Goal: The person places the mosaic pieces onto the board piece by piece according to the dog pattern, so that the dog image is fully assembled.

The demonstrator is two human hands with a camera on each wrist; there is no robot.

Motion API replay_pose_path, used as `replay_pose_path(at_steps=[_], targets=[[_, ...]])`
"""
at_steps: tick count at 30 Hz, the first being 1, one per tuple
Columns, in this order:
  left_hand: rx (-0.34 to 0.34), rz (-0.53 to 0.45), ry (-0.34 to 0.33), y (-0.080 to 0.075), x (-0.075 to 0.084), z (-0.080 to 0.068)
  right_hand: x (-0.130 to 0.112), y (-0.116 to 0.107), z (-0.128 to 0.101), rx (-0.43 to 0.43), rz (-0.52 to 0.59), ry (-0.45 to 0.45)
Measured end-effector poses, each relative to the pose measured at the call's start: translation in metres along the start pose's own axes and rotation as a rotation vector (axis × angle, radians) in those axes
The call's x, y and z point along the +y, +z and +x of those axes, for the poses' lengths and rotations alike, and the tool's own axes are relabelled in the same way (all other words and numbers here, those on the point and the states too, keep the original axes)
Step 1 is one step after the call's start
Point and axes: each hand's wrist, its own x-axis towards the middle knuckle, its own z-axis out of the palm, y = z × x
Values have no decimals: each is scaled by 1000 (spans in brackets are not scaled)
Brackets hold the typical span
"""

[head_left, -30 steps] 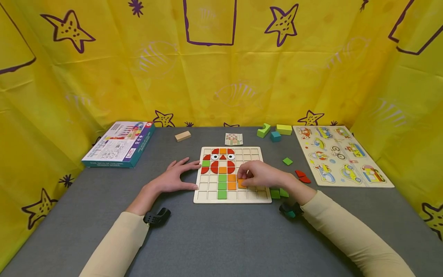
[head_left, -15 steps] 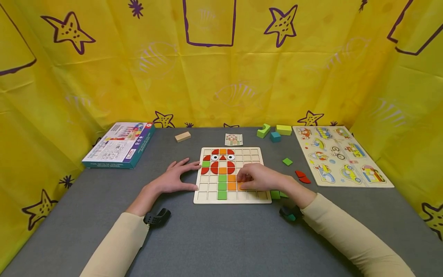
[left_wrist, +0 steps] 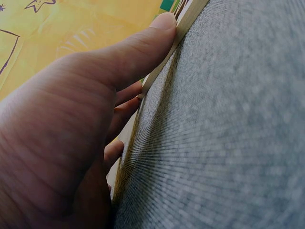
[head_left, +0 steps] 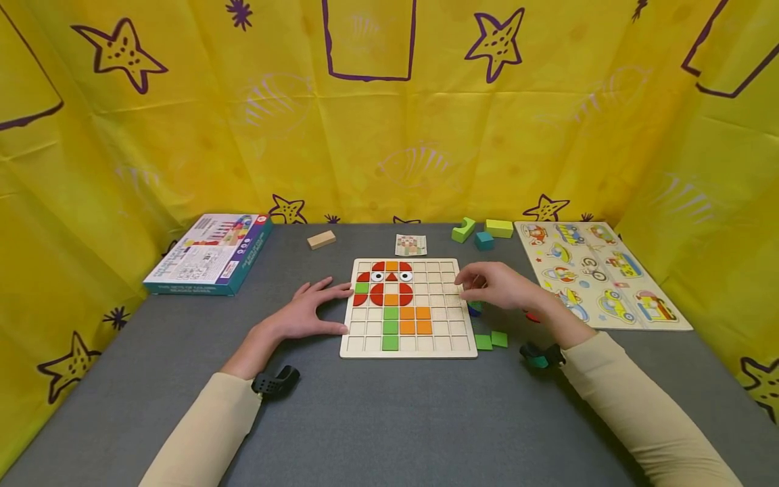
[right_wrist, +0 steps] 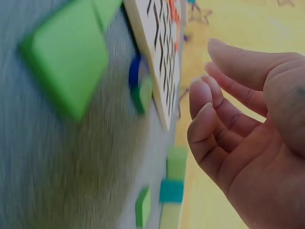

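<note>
A pale wooden grid board (head_left: 447,323) lies on the grey table, with red, orange and green tiles in its cells and two round eye pieces. Several orange square tiles (head_left: 422,327) form a block beside a column of green tiles (head_left: 391,327). My left hand (head_left: 301,315) touches the board's left edge with thumb and fingers spread. Above the board's right edge hovers my right hand (head_left: 502,287), its fingers loosely bent; in the right wrist view nothing is between them. Under that hand, a blue piece (right_wrist: 137,69) and a green piece (right_wrist: 142,94) lie beside the board.
Green tiles (head_left: 491,339) lie at the board's lower right. Behind the board are a small pattern card (head_left: 411,245), a wooden block (head_left: 321,239), and green and teal blocks (head_left: 484,240). A boxed set (head_left: 209,253) stands left; a picture puzzle board (head_left: 602,277) lies right.
My right hand has let go of an orange tile, which now sits in the grid, and has moved right and away to the board's right edge. My left hand has stayed put.
</note>
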Motion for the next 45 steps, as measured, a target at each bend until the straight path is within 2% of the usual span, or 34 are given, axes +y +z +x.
replay_pose_path(at_steps=[4, 13, 25, 34, 45], targets=[[0, -4, -3, 0, 0, 0, 15, -12, -6, 25, 0, 68], [1, -13, -7, -1, 2, -1, 40, -29, -29, 54, -16, 101], [-4, -11, -13, 0, 1, -1, 59, -34, -58, -2, 8, 152], [-1, -11, -1, 0, 1, -1, 49, -24, -46, 16, -23, 111], [-1, -8, 0, 0, 0, 0, 34, -1, -19, -64, -63, 26]])
